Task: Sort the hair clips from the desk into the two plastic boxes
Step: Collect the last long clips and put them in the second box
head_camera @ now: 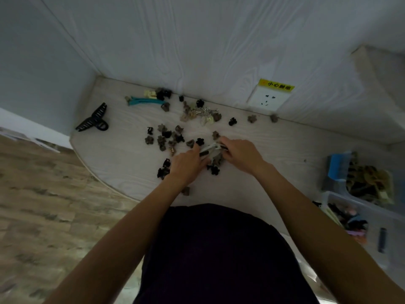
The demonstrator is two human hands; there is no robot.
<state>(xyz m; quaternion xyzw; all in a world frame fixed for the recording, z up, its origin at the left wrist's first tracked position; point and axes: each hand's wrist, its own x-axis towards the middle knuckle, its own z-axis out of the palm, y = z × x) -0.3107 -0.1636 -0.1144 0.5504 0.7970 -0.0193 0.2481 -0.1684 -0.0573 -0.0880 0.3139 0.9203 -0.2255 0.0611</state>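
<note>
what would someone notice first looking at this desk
First, the two hands meeting mid-desk: the left hand and right hand together hold a pale long clip over a scatter of small dark and brown clips. Next, the big black claw clip lying alone at the desk's left end, and the two plastic boxes already holding clips at the right edge.

Centre of frame: I see left hand and right hand together gripping a pale long clip | desk: small dark and brown clips scattered | upper left: large black claw clip | right edge: two plastic boxes holding clips.
</note>
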